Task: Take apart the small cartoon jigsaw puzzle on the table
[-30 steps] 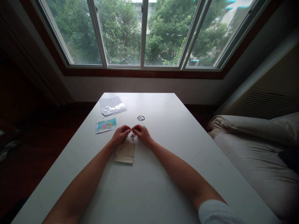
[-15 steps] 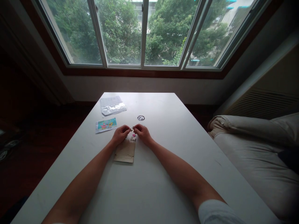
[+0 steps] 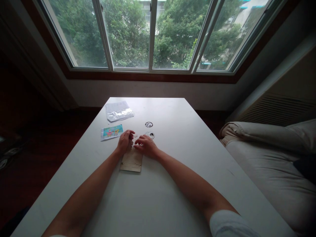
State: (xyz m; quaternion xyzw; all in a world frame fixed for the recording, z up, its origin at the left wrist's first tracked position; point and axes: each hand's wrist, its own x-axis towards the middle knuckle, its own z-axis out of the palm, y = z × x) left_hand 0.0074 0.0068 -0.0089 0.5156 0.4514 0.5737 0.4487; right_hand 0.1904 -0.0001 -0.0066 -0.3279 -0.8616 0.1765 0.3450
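Observation:
My left hand (image 3: 125,141) rests by the left edge of a flat wooden board (image 3: 131,163), its fingers curved and apart, with nothing seen in them. Over the board's far right corner, my right hand (image 3: 147,146) reaches leftward with thumb and fingers parted. Between the hands lie several small wooden puzzle pieces (image 3: 132,144), partly hidden by the fingers. Just beyond the right hand is a round, ring-like item (image 3: 151,135), and farther back a second black-rimmed round item (image 3: 148,124); I cannot make out what either is.
A colourful cartoon picture card (image 3: 112,132) lies left of my left hand. Behind it is a clear plastic bag (image 3: 119,112) with paper. The white table (image 3: 182,184) faces a window (image 3: 150,36); a beige sofa (image 3: 266,158) stands to the right.
My hands have let go of the small pieces they pinched and moved apart. The right hand shifted nearer, towards the board, uncovering the ring-like item; the left turned onto its side.

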